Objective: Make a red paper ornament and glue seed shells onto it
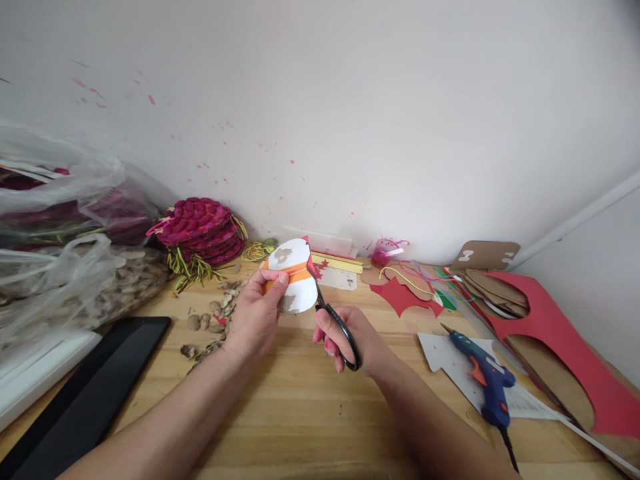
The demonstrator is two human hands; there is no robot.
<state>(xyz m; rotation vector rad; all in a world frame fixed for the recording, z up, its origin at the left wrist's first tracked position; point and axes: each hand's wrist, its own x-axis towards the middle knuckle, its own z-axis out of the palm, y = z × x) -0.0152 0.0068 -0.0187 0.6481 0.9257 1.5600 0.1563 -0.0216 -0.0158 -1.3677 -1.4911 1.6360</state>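
Note:
Between thumb and fingers, my left hand (259,308) pinches a white heart-shaped paper piece (299,252) with grey-brown patches and an orange strip across its middle. Red paper shows behind its upper edge. My right hand (353,337) has its fingers through the handles of black scissors (345,327). The scissor blades meet the right edge of the heart shape, near its notch; how far apart they stand is hard to make out. Below and left of my left hand lie peanut shells (205,322) on the wooden table (300,413).
A blue hot glue gun (480,373) rests on white paper at right, near red cut card (545,320). Magenta shell-like stacked pieces (197,227) stand at back left beside plastic bags (60,193). A black tablet-like slab (130,360) lies left. A yellow ruler (340,263) is at the back.

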